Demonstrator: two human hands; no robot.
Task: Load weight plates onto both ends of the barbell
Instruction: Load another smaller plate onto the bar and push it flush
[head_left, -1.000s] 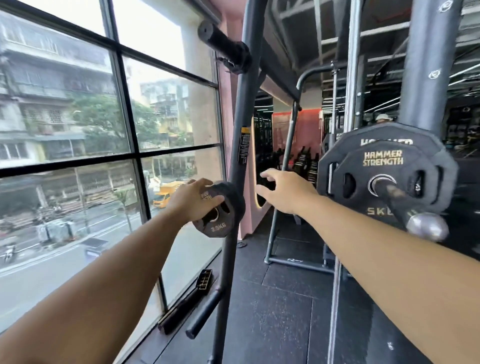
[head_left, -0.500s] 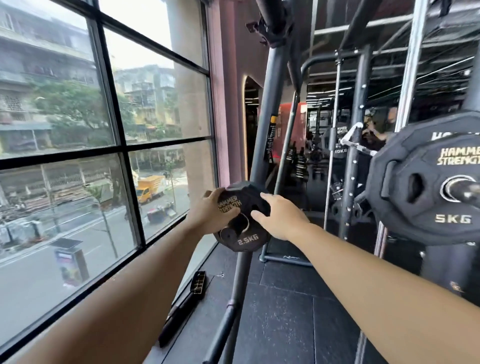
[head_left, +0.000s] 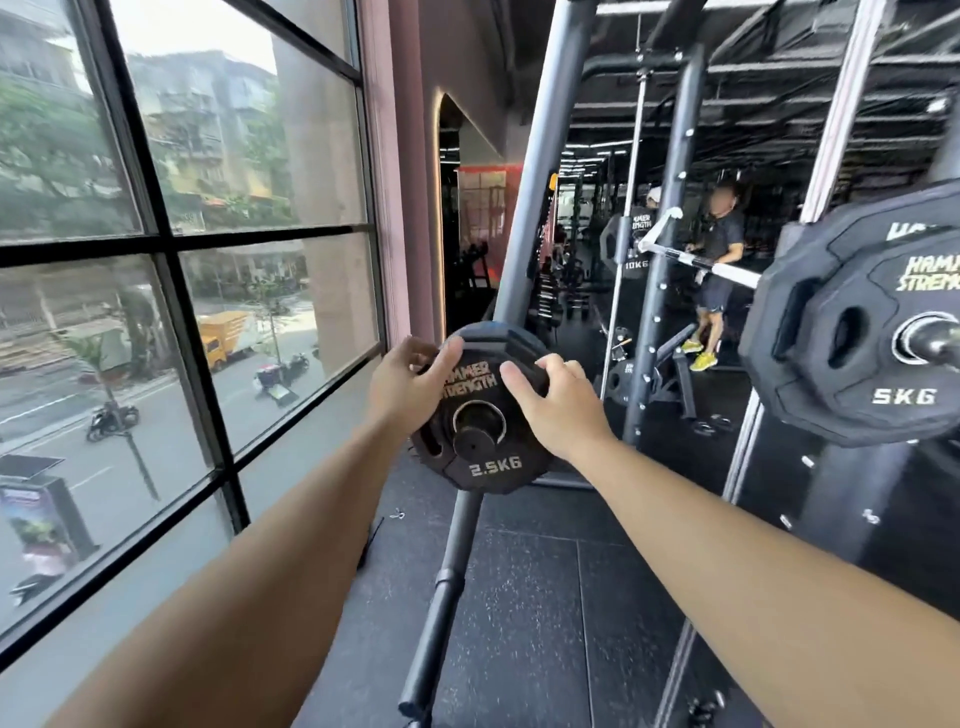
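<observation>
A small black 2.5 kg weight plate (head_left: 480, 415) sits on a black storage peg of the rack, the peg's end showing in its centre hole. My left hand (head_left: 408, 384) grips its upper left rim. My right hand (head_left: 558, 400) grips the upper right rim, fingers curled over the edge. At the far right, the barbell sleeve (head_left: 935, 343) carries a 5 kg plate (head_left: 883, 374) with a larger black plate (head_left: 789, 291) behind it.
The rack's slanted upright (head_left: 540, 171) rises behind the small plate, and a second black peg (head_left: 436, 613) sticks out below it. A large window (head_left: 171, 291) fills the left side. A person (head_left: 719, 270) stands deeper in the gym. The floor is black rubber matting (head_left: 519, 597).
My right hand reached across and took hold of the small plate's right rim. The view turned left, so the loaded barbell end slid to the right edge.
</observation>
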